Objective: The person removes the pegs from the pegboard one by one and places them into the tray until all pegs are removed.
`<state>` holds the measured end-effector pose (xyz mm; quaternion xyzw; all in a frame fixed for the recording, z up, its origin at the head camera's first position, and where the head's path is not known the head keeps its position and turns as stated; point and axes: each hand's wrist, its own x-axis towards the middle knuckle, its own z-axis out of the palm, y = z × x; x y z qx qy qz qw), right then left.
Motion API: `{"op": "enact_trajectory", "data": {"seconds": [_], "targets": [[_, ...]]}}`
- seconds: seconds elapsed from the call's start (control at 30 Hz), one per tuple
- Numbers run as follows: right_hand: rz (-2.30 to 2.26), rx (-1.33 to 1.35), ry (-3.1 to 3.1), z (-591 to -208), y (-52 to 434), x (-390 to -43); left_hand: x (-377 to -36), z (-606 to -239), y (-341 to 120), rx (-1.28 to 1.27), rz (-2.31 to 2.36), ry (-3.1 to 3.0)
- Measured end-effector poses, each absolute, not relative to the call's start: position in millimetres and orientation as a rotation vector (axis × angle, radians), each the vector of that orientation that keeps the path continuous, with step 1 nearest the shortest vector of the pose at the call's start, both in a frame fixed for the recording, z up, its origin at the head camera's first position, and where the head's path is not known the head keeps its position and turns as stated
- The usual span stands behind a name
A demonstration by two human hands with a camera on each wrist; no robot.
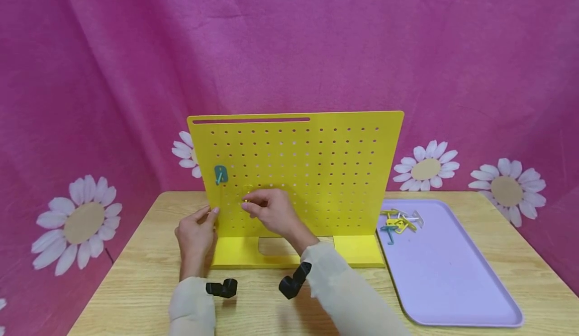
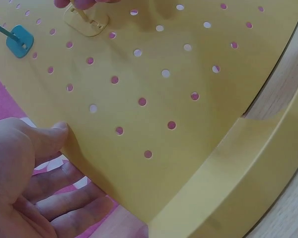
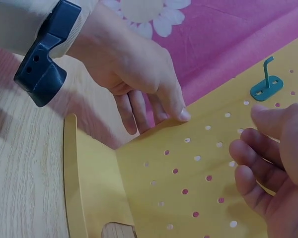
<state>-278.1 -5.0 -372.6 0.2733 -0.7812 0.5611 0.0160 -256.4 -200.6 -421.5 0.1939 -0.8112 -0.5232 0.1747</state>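
Low and left of centre in the head view, a yellow hook (image 1: 247,195) is pinched against the pegboard (image 1: 316,175) by the right hand (image 1: 271,210) – stem pointing outward – while the board's left edge is steadied by the left hand (image 1: 195,230), fingers straight.

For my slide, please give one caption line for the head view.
Left hand steadies the yellow pegboard while right hand fits a yellow hook.

The tall yellow board (image 1: 312,175) blocks the way back; bare table (image 1: 149,275) lies in front.
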Motion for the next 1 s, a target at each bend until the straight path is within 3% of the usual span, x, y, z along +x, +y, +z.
{"op": "enact_trajectory", "data": {"seconds": [0.57,1.0], "targets": [[1.699,0.817,-2.464,-364.8,-3.9,-274.0,-255.4,-421.6,-200.5,0.575,-1.562,-2.295],[1.659,0.867,-2.440,-363.3,42.0,-261.0,-255.8,-419.8,-200.8,0.568,-1.495,-2.306]]}}
